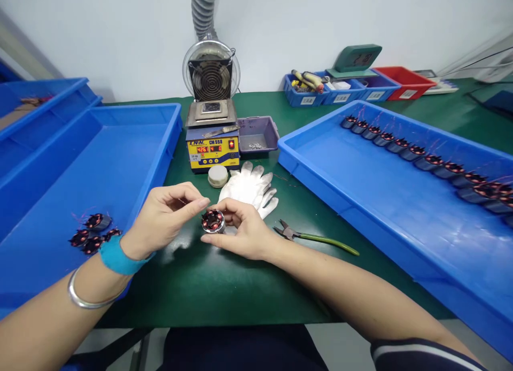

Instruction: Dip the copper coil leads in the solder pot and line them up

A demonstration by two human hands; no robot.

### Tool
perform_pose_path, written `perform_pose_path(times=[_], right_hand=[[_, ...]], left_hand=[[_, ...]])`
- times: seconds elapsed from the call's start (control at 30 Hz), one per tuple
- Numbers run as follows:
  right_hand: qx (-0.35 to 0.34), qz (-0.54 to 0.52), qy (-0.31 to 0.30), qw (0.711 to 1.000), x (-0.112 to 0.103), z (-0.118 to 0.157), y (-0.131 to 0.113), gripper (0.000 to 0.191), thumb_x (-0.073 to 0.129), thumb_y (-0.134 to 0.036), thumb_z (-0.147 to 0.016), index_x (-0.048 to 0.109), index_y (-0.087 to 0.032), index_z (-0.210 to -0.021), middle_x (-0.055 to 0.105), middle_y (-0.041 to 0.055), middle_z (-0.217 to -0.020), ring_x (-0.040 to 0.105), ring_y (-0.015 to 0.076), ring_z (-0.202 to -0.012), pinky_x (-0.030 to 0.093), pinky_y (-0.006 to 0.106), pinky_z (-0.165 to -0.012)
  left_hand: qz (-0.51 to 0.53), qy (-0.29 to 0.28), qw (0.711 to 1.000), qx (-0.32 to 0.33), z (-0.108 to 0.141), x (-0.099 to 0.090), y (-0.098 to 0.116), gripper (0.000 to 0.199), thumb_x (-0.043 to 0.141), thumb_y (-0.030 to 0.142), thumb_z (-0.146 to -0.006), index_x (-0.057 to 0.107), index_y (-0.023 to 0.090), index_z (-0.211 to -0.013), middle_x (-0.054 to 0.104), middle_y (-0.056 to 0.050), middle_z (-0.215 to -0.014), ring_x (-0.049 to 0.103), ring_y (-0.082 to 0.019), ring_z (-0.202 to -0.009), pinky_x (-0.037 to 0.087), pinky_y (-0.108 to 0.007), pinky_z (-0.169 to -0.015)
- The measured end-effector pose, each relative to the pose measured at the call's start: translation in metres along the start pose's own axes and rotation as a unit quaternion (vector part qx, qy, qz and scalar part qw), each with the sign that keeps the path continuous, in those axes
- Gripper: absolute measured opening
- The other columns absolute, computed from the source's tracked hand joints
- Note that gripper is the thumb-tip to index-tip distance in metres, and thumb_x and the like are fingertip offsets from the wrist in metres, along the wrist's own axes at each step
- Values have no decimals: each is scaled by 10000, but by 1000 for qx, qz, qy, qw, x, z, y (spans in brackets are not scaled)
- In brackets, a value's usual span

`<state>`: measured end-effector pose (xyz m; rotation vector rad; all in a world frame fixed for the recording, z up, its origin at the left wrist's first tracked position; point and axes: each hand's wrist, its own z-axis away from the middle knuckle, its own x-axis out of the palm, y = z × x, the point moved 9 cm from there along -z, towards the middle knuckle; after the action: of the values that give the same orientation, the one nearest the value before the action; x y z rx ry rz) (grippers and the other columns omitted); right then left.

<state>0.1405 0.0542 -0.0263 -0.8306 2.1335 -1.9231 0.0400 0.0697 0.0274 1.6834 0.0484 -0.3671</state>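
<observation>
Here in the right hand (246,229) sits the copper-wound ring (213,221), gripped round its side between thumb and fingers, open face up, off the table (224,301) and in from its near edge. The left hand (170,216) is right beside it, thumb and forefinger close together at the ring's top left; whether they pinch a fine wire, I cannot tell.

On to the writing: the blue-and-yellow unit (214,152) says "CM 55" and one more character I can't settle, with red digits glowing that look like 426.1. White labels mark the small bins (340,94) along the table's far edge, their characters too small to read.

Materials now: dark, spiky insulation and glossy copper on the ring, with a smooth grey outer band. Knit white gloves (248,186) lie just behind the right hand; green-handled cutters (315,238) rest beside that forearm. Smooth blue plastic next: the left tray (124,141) carries a cluster of similar rings (96,222) by its near right corner, while the right tray (360,168) shows a row (398,145) along its far edge.
</observation>
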Motion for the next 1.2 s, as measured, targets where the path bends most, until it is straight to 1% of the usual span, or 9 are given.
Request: perform_pose_path(times=[0.23,0.3,0.4,0.53,0.7,0.87,0.93,1.03,1.2], right_hand=[[18,10,-8,1000,3,3,1,450,829,-363,-573,584,-151,-886,649,12,-791,635,119,-719,538,285,-785],[32,-8,-8,999,3,3,4,461,836,-355,-559,586,-149,-887,649,9,-789,634,114,-712,540,282,-781],[51,-34,0,998,0,1,7,468,847,-321,-544,590,-146,-894,645,2,-790,633,102,-712,536,264,-781],[62,-34,7,997,-3,0,6,447,850,-288,-542,601,-148,-886,644,-1,-796,630,96,-719,532,254,-787],[68,-36,-5,997,0,0,0,416,844,-282,-560,606,-154,-877,659,4,-808,634,97,-715,537,263,-790],[79,-34,-1,996,-7,-1,-5,448,842,-249,-558,642,-162,-949,680,29,-887,646,118,-786,530,284,-826],[74,-25,13,997,-17,-6,-12,459,842,-256,-557,652,-171,-965,681,27,-910,642,121,-809,527,277,-815],[39,45,44,997,-40,-28,-35,432,837,-318,-561,667,-170,-929,676,18,-870,623,118,-770,518,249,-733],[-19,239,116,964,-84,-107,-93,323,741,-425,-671,598,-135,-685,507,-36,-553,437,51,-485,368,171,-474]], left_hand=[[213,216,951,-63,-1,-50,-16,192,769,291,-647,614,203,-575,569,23,-631,517,-103,-614,477,-229,-595],[203,201,957,-55,-3,-51,-15,193,746,336,-674,632,197,-603,578,11,-637,523,-107,-610,472,-230,-587],[138,100,984,-52,-5,-34,-13,247,686,427,-709,688,180,-718,622,-27,-671,555,-140,-634,468,-253,-594],[-11,23,1000,-2,-1,-16,3,150,702,315,-696,649,182,-653,597,-11,-639,520,-140,-623,426,-249,-588],[-48,53,997,20,3,-27,18,269,650,277,-730,547,183,-500,500,12,-535,427,-116,-536,343,-250,-513],[129,219,967,30,4,-69,10,215,647,219,-679,562,195,-482,521,22,-501,469,-109,-521,368,-234,-513],[155,254,955,7,3,-72,-1,187,654,244,-684,585,195,-518,531,28,-504,473,-101,-505,375,-223,-504],[99,189,976,-47,-2,-49,-16,194,652,338,-706,614,182,-597,568,17,-558,500,-109,-527,396,-228,-522],[-91,-54,992,-63,5,17,-26,227,649,370,-686,647,170,-794,605,-2,-655,539,-158,-584,397,-268,-542]])
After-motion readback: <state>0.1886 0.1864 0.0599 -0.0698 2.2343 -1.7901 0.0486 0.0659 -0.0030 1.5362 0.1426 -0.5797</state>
